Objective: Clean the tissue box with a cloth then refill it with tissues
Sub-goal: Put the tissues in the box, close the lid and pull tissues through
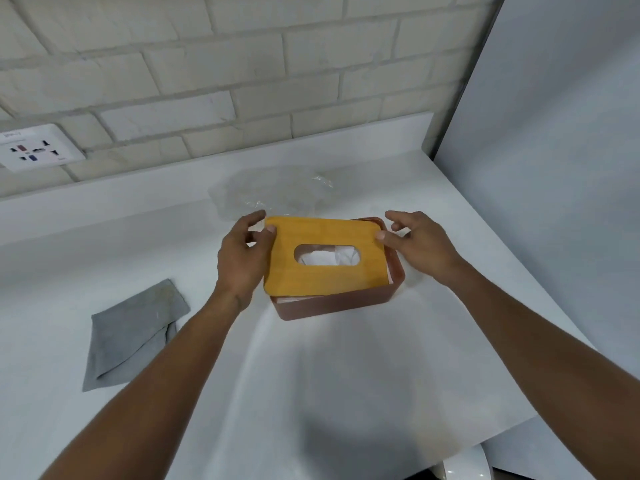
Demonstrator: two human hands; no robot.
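A brown tissue box (343, 303) stands on the white counter (346, 393), with white tissues (322, 258) inside. A yellow wooden lid (322, 278) with an oval slot hovers just above it, tilted and shifted a little to the left. My left hand (242, 258) grips the lid's left edge with thumb on top. On the lid's right edge, my right hand (419, 244) holds it the same way. A folded grey cloth (135, 337) lies on the counter at the left, apart from both hands.
Crumpled clear plastic wrap (273, 195) lies behind the box. A brick-pattern wall with a white socket plate (34, 147) runs along the back. A grey panel (554, 168) stands at the right. The counter's edge runs diagonally at the right, with a white round object (464, 469) below it.
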